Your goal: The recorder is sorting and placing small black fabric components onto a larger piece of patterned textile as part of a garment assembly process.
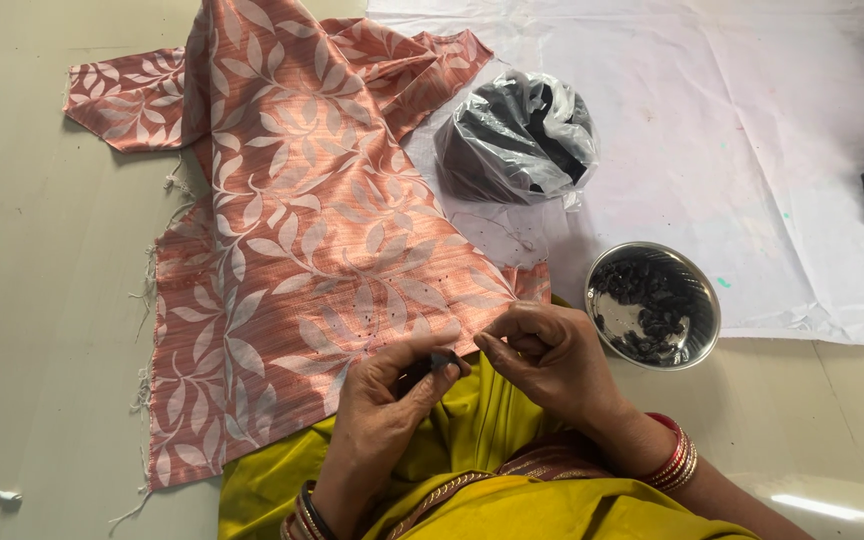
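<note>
Left hand point(392, 395) is pinching a small dark bead point(443, 360); right hand point(542, 355) is closing fingertips near it, perhaps on thread; working close over the pink leaf-print fabric point(292, 250) helps.

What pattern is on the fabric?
Pale leaf print on salmon-pink fabric; clearest in the head view.

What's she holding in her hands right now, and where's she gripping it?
The left hand pinches a small dark piece between thumb and fingertips. The right hand has its fingertips pinched together; whether it holds anything cannot be told.
</note>
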